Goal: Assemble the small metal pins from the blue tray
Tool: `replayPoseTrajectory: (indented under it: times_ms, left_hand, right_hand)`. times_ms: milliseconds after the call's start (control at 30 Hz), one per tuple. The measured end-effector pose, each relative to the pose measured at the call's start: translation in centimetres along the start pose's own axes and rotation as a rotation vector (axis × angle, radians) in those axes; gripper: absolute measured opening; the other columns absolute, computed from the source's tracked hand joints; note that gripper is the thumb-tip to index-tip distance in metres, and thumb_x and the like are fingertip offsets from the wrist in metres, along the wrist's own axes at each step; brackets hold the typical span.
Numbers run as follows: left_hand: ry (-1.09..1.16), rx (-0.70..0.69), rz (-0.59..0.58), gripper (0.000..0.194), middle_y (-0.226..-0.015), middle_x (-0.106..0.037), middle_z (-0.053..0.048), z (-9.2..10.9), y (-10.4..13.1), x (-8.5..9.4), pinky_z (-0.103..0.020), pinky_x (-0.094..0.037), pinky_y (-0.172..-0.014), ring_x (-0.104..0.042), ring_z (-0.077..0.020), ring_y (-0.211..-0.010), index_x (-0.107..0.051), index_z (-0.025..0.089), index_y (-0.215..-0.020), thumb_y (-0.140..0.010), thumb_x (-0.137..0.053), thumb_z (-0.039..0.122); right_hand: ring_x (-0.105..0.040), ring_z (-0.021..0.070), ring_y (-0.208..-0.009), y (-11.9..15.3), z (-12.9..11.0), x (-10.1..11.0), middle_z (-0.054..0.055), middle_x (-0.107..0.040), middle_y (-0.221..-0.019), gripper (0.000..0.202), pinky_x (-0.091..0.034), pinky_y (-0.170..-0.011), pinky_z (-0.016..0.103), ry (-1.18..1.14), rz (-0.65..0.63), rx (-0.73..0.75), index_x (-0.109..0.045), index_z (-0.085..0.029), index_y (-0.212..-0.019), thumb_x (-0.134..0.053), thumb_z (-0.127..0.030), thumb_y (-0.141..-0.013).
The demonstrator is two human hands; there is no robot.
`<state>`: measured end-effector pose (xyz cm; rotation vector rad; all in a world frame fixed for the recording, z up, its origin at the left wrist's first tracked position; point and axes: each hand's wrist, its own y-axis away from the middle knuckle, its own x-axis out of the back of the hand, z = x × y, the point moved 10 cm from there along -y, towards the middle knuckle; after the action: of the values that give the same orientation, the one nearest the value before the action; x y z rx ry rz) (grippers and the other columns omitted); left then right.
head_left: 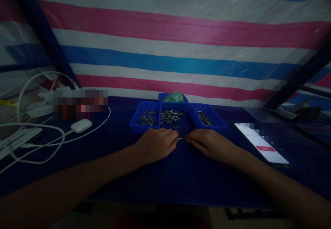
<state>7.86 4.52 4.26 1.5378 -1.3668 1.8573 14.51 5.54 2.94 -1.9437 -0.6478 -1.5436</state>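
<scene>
My left hand [158, 145] and my right hand [210, 143] face each other low over the blue table, fingers closed. A thin, shiny metal pin [182, 138] spans the small gap between the fingertips, pinched at both ends. Its exact kind is too small to make out. Just behind the hands lies a loose heap of similar metal pins [170, 116]. To the left of the heap, a blue bin [134, 127] holds more of them. On the right, another blue bin [218, 120] also contains some pins.
Behind the heap stands a third blue bin [160, 99] with a green plastic bag [177, 97]. A lit phone [261, 144] lies at right. White cables [63, 132] and a white charger [81, 126] occupy the left. Striped sheeting [181, 60] hangs behind the table [165, 180].
</scene>
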Motion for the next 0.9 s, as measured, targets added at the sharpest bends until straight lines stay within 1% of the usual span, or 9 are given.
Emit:
replayPoseTrajectory:
  times_ms: [133, 267, 367, 533, 733, 900]
  left_hand:
    - [-0.018, -0.071, 0.015, 0.020, -0.076, -0.058, 0.000, 1.0, 0.0, 0.4, -0.023, -0.042, -0.058, -0.055, -0.0114, -0.069, -0.053, 0.015, -0.090, -0.088, -0.034, 0.022]
    - [-0.063, -0.090, 0.006, 0.017, -0.077, -0.058, -0.001, 1.0, 0.1, 0.2, -0.023, -0.042, -0.059, -0.055, -0.0119, -0.070, -0.052, 0.015, -0.093, -0.087, -0.036, 0.019]
    - [-0.070, -0.065, -0.008, 0.016, -0.078, -0.058, -0.001, 0.5, 0.1, -0.1, -0.023, -0.042, -0.058, -0.055, -0.0119, -0.070, -0.052, 0.016, -0.093, -0.086, -0.038, 0.018]
    - [-0.089, -0.004, -0.050, 0.010, -0.074, -0.058, 0.001, -0.4, 0.2, -0.7, -0.022, -0.039, -0.053, -0.055, -0.0119, -0.066, -0.050, 0.016, -0.084, -0.084, -0.041, 0.018]
    - [-0.092, 0.045, -0.057, 0.011, -0.071, -0.059, 0.001, -0.8, 0.1, -1.0, -0.023, -0.040, -0.052, -0.056, -0.0126, -0.064, -0.050, 0.017, -0.085, -0.085, -0.039, 0.020]
    - [-0.084, 0.073, -0.041, 0.017, -0.069, -0.060, -0.001, -1.0, 0.1, -0.8, -0.023, -0.040, -0.051, -0.057, -0.0125, -0.061, -0.051, 0.016, -0.082, -0.086, -0.036, 0.022]
  right_hand:
    - [-0.054, 0.0129, -0.071, 0.0, -0.5, -0.9, 0.005, -0.058, -0.078, 0.024, -0.042, -0.066, 0.026, 0.013, -0.031, 0.036, -0.059, -0.015, -0.087, -0.037, -0.024, -0.088]
    - [-0.054, 0.0131, -0.071, 0.1, -0.2, -0.8, 0.005, -0.057, -0.077, 0.021, -0.042, -0.065, 0.026, 0.023, -0.006, 0.019, -0.059, -0.015, -0.087, -0.040, -0.023, -0.087]
    - [-0.053, 0.0133, -0.070, 0.1, 0.3, 0.0, 0.005, -0.057, -0.077, 0.019, -0.042, -0.065, 0.027, 0.025, 0.045, -0.007, -0.059, -0.015, -0.087, -0.042, -0.023, -0.086]
    - [-0.053, 0.0140, -0.072, 0.1, 0.3, 1.4, 0.004, -0.057, -0.077, 0.018, -0.042, -0.067, 0.028, 0.023, 0.123, -0.032, -0.058, -0.017, -0.088, -0.042, -0.024, -0.085]
    - [-0.054, 0.0139, -0.073, 0.1, 0.4, 1.2, 0.004, -0.058, -0.079, 0.019, -0.042, -0.068, 0.028, -0.002, 0.114, -0.047, -0.057, -0.016, -0.090, -0.040, -0.024, -0.086]
    - [-0.053, 0.0124, -0.066, 0.1, 0.9, 0.5, 0.003, -0.057, -0.075, 0.022, -0.040, -0.062, 0.026, -0.021, 0.058, -0.089, -0.054, -0.017, -0.087, -0.034, -0.026, -0.089]
